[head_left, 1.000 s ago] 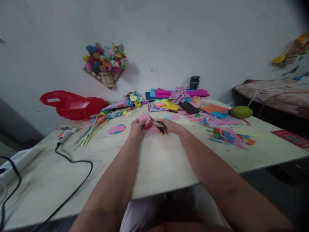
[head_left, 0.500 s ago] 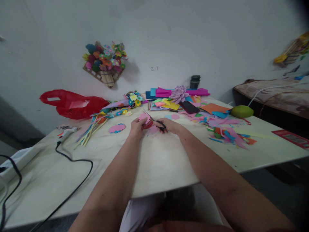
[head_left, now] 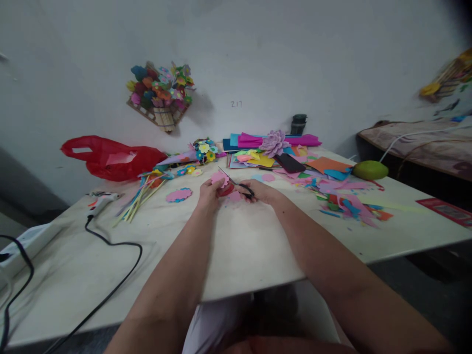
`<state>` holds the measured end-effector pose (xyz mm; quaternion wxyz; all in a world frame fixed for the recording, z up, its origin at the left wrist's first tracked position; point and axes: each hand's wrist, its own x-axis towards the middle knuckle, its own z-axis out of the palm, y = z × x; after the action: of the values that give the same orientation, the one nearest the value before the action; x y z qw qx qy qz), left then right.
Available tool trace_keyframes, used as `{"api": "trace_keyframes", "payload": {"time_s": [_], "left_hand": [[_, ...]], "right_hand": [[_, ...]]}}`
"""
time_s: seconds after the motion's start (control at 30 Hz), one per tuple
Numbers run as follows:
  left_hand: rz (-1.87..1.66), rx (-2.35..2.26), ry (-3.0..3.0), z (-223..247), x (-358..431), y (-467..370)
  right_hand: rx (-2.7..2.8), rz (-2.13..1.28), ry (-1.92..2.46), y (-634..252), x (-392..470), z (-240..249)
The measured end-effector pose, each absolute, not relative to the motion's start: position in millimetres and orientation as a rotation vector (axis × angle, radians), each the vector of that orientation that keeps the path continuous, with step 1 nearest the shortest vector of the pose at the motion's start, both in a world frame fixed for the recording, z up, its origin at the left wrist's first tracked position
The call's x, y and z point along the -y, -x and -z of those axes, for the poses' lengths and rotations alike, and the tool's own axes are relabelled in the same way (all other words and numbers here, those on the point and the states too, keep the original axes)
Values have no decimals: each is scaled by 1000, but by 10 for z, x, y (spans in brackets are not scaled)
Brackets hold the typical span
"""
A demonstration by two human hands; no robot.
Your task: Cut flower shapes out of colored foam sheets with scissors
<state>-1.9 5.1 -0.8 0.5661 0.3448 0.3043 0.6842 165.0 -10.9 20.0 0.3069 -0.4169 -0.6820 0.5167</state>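
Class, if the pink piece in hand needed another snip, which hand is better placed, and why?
Probably the right hand: it holds the scissors, their blades beside the pink piece. The left hand is already occupied, holding that piece.

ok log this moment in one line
left hand: holds pink scalloped flat piece | right hand: holds black-handled metal scissors | white table: pink-and-blue scalloped disc
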Motion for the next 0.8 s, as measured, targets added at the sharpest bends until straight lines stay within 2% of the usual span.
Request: {"api": "trace_keyframes", "payload": {"time_s": [0.8], "left_hand": [[-1619,-729,-792,-4,-36,13]], "right_hand": [[1832,-1403,1041,-1654,100,-179]]}}
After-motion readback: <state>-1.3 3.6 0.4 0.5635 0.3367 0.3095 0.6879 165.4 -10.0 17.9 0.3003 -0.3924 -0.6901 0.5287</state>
